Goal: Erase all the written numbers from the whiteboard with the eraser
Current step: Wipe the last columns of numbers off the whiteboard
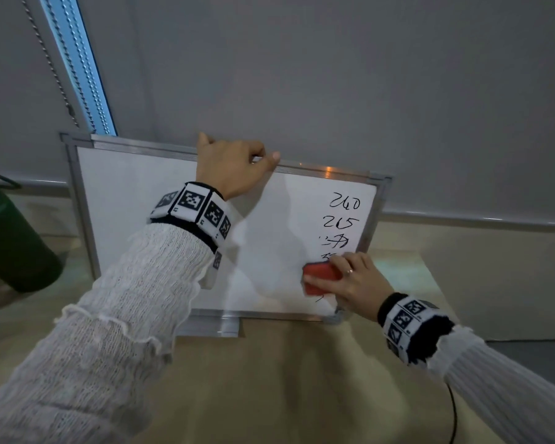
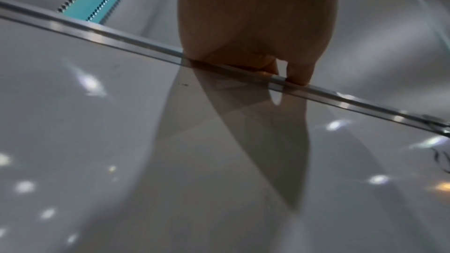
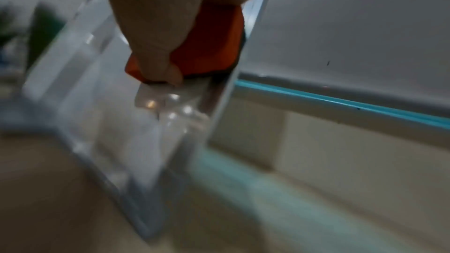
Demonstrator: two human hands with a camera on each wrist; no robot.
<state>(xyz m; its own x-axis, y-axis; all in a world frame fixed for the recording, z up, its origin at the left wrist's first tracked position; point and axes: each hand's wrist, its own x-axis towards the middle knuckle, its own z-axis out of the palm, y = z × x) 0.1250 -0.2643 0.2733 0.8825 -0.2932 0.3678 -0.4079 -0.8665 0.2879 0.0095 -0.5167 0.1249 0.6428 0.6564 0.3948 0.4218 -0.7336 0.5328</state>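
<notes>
A rectangular whiteboard with a silver aluminium frame (image 1: 77,193) stood nearly upright on a pale wooden tabletop (image 1: 285,379), leaning back toward a grey wall (image 1: 366,75). Most of its glossy white surface was bare, showing only shadows and glints of light. Black handwritten numbers (image 1: 343,216) ran in a column down its right side: the top two lines were still sharp, the third was smudged, and the marks below were partly covered.

The red block-shaped eraser with rounded corners (image 1: 321,277) was pressed flat against the board's lower right area, over the bottom of that column. The right hand (image 1: 354,283) gripped it, fingers curled over its top and the thumb under its lower edge; a ring showed on one finger. The right wrist view was blurred, but showed the thumb clamped on the eraser's red body.

The left hand (image 1: 229,169) held the board's top edge near the middle, fingers hooked over the metal frame behind and the thumb lying along the rail.

A dark green bottle (image 1: 10,238) stood on the tabletop left of the board.
</notes>
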